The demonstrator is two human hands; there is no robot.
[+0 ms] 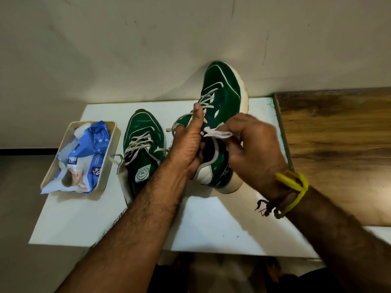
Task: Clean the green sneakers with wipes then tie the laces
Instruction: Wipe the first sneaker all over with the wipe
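Two green sneakers with white soles and untied grey laces are in view. One sneaker [142,149] stands flat on the white table [211,220], left of centre. The other sneaker [224,96] is lifted and tilted, toe pointing up toward the wall. My left hand [188,142] grips it at the collar, thumb lying along the tongue and fingers tucked into the opening. My right hand [254,149] pinches a crumpled white wipe [218,133] against the collar on the shoe's right side.
A beige tray [103,166] holding a blue-and-white wipes pack [84,157] sits at the table's left edge. A pale wall rises right behind the table. A wooden surface [338,144] adjoins the table on the right.
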